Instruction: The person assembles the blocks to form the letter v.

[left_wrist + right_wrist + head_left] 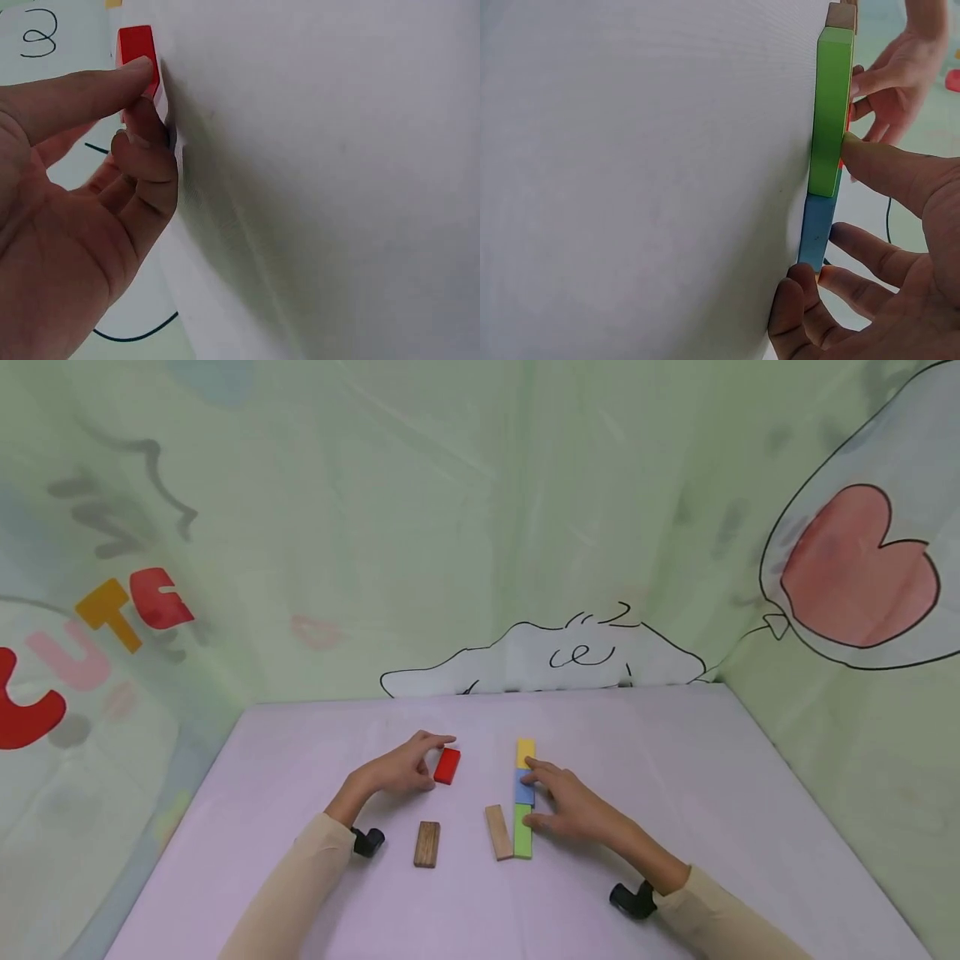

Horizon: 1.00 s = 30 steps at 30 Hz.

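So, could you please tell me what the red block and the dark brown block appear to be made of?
The red block, pinched by the left hand, looks like painted wood: even, opaque colour and crisp edges, though plastic can't be ruled out. The dark brown block looks like bare or stained wood, with lengthwise grain streaks and a matt surface.

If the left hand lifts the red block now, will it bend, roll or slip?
Probably none. The red block looks like a stiff, flat painted piece, so it should keep its shape. Its flat faces and straight edges make rolling unlikely. The left hand pinches it between thumb and fingers; the smooth paint might slip slightly, but it seems light.
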### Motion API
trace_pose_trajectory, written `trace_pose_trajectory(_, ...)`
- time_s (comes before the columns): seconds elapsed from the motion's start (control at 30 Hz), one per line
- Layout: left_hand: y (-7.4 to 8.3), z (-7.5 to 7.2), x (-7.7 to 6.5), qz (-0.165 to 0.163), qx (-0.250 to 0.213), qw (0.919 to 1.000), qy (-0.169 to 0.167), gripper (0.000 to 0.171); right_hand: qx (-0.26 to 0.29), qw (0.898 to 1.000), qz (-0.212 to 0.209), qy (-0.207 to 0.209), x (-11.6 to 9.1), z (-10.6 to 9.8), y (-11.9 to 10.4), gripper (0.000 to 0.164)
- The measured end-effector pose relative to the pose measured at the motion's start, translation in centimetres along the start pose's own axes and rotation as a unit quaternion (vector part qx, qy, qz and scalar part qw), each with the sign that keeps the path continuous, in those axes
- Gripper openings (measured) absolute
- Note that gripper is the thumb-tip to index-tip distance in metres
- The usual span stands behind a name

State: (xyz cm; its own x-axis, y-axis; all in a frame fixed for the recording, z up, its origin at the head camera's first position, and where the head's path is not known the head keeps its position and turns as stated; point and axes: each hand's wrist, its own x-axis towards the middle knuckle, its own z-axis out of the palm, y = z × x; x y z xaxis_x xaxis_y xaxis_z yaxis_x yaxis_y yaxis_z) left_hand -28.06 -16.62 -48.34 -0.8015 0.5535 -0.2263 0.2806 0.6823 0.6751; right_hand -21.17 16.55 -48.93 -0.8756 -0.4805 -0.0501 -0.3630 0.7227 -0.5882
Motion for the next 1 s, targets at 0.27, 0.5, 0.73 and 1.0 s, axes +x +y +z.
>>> trace_pose_trajectory(0.27,-0.3,-0.8,0.9,-0.007,0.03,0.9992,-0.026,0.073,-0.002,1.0,-0.008,0.001,0.0,-0.1,0.0,0.054)
trace_pose_trajectory(0.5,-0.5,-1.0,1.1,-0.002,0.037,0.9986,-0.039,0.071,-0.003,1.0,-0.012,0.0,0.0,-0.2,-0.2,0.055)
trace_pose_trajectory(0.73,-0.8,-1.3,1.4,0.004,0.035,0.9981,-0.05,0.071,-0.008,1.0,-0.013,0.002,0.1,-0.3,-0.2,0.055)
trace_pose_trajectory(1.0,-1.0,-1.2,1.4,0.012,0.038,0.9978,-0.054,0.065,-0.004,1.0,-0.013,0.002,0.1,0.0,-0.1,0.055)
